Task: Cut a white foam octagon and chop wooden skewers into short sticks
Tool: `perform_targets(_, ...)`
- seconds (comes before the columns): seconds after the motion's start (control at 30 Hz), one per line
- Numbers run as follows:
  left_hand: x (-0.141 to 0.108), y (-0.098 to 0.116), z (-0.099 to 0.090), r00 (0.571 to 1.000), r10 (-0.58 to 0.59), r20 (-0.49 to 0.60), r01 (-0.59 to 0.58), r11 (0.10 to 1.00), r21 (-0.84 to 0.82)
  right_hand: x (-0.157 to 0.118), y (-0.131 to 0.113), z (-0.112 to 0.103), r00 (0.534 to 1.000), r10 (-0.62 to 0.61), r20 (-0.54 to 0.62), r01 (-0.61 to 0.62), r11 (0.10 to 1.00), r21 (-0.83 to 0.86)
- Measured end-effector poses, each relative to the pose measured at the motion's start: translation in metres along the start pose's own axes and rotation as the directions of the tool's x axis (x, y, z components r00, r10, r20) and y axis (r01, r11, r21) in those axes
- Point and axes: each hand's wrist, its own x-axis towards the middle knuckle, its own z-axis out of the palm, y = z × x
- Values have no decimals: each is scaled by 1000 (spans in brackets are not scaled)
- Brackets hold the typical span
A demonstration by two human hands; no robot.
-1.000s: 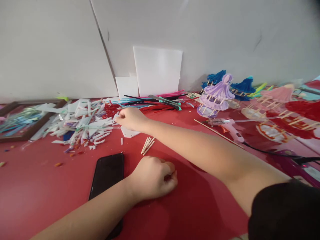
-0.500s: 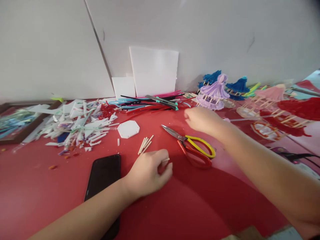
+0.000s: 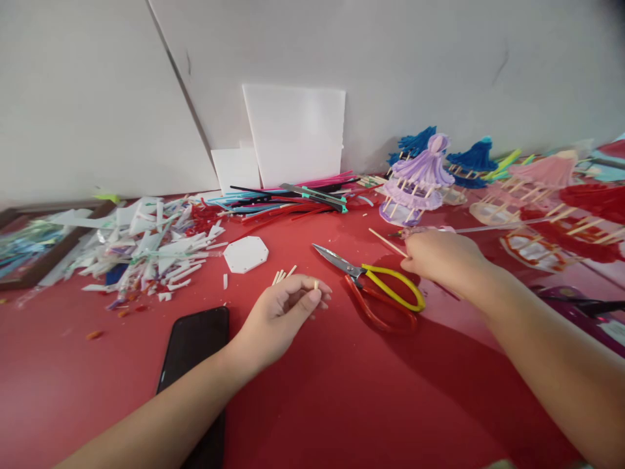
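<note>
A short wooden stick (image 3: 316, 285) is pinched between the thumb and fingers of my left hand (image 3: 283, 316). Several cut sticks (image 3: 282, 276) lie just behind that hand, partly hidden by it. My right hand (image 3: 439, 256) is closed on a longer wooden stick (image 3: 385, 242), which points out to the left. Between my hands lie scissors (image 3: 364, 272) with one yellow and one red handle, blades slightly apart. A white octagonal plate (image 3: 246, 254) with small holes near its edge rests flat behind the cut sticks.
A black phone (image 3: 195, 345) lies beside my left forearm. White scraps (image 3: 151, 241) are heaped at the left. Coloured strips and a cutter (image 3: 315, 195) lie at the back. Small tiered models, one purple (image 3: 422, 172), stand at the right. White boards (image 3: 295, 133) lean on the wall.
My right hand has moved right and nearer, and a long stick now shows in it. My left hand has risen and turned, showing the short stick's end upright. The view has shifted slightly.
</note>
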Motion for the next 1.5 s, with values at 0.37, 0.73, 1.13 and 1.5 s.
perform_targets(0.37, 1, -4, 1, 991, -137, 6, 137, 983, -119, -14, -87, 7, 986, 112, -122, 83, 304, 949)
perform_targets(0.73, -3, 2, 2, 990, -129, 53, 133, 988, -76, -22, -101, 21, 994, 57, 91, -94, 49, 994)
perform_targets(1.13, -2, -7, 0, 999, -32, 0, 32, 999, -8, -23, -92, 8, 989, -76, 130, -136, -77, 988)
perform_targets(1.5, -3, -9, -1, 984, 164, -66, -122, 900, 418, -34, -110, 8, 997, -66, 32, -15, 247, 969)
